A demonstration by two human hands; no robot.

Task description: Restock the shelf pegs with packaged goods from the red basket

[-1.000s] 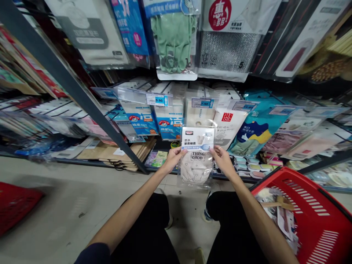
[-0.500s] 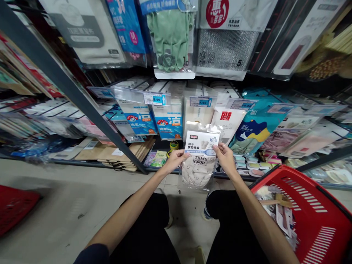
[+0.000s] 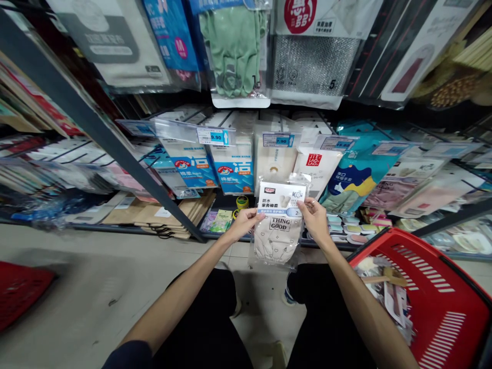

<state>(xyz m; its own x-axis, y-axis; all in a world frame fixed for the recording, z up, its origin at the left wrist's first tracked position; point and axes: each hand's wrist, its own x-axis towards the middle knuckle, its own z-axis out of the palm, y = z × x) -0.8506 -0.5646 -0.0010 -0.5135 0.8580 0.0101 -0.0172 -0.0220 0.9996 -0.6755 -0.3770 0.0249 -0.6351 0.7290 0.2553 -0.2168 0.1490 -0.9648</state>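
A clear plastic pack of sleeve covers (image 3: pixel 277 238), pale with small hearts and the words "THING GOOD", hangs upright between my hands in front of the lower shelf. My left hand (image 3: pixel 246 224) pinches its left edge between thumb and fingers. At the upper right edge, my right hand (image 3: pixel 314 218) grips the pack the same way, a ring on one finger. Just behind it hang a beige pack (image 3: pixel 273 156) and a white pack with a red label (image 3: pixel 313 166). Blue-and-white cloth packs (image 3: pixel 233 171) hang to the left.
A red shopping basket (image 3: pixel 453 287) with goods and a wooden-handled brush (image 3: pixel 392 277) stands at my right. Another red basket (image 3: pixel 23 292) is at far left. A slanting grey shelf post (image 3: pixel 126 159) crosses the left side. Green gloves (image 3: pixel 233 51) hang overhead.
The view has shifted very slightly, so the shelf goods sit a little further left and up. Both hands keep hold of the pack in nearly the same place.
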